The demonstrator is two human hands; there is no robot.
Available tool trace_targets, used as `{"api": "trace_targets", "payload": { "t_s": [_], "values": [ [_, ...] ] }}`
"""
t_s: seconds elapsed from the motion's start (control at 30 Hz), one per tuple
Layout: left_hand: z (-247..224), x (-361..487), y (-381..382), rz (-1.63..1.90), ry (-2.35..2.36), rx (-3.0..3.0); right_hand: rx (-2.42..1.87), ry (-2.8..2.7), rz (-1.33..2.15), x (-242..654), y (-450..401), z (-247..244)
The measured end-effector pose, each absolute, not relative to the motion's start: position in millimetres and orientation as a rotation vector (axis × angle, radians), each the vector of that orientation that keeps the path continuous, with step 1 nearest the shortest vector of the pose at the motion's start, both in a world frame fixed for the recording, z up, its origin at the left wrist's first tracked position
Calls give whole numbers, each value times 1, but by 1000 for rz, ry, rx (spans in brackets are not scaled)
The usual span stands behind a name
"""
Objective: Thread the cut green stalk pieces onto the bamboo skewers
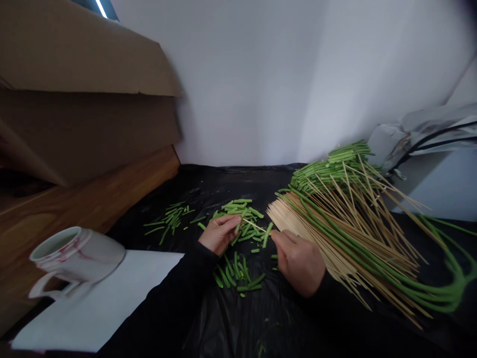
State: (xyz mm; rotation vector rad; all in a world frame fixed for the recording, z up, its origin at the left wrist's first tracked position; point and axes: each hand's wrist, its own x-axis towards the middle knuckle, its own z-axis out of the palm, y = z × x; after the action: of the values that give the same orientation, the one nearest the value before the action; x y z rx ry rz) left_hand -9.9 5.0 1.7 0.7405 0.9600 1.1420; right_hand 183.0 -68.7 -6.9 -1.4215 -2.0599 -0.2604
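A thin wooden skewer [255, 225] spans the gap between my hands, with a short green stem piece [267, 235] on it near its right end. My right hand [300, 261] is closed round that right end. At the other end my left hand [220, 233] pinches another green piece [243, 217] by the skewer's tip. Cut green pieces [238, 272] lie behind, between and in front of my hands on black plastic sheeting [223, 318]. Right of my right hand spreads a big bundle of skewers [335, 238], with long green stems [357, 258] across it.
Skewered green stems [328, 171] are stacked at the back right, beside a white box with plastic bags [428, 144]. A smaller group of cut pieces [171, 220] lies left. A mug [89, 253] touches white paper [112, 298]. A cardboard box [93, 124] stands back left.
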Motion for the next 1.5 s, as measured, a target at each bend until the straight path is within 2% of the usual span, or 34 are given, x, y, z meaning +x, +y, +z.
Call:
{"api": "trace_targets", "payload": {
  "t_s": [0.63,1.5],
  "values": [
    [-2,-8,2,1016,890,624,-1459,-2066,-238,179,-72,-5],
    [-11,12,-15,880,892,874,-1450,-2087,-163,169,-71,-6]
  ]
}}
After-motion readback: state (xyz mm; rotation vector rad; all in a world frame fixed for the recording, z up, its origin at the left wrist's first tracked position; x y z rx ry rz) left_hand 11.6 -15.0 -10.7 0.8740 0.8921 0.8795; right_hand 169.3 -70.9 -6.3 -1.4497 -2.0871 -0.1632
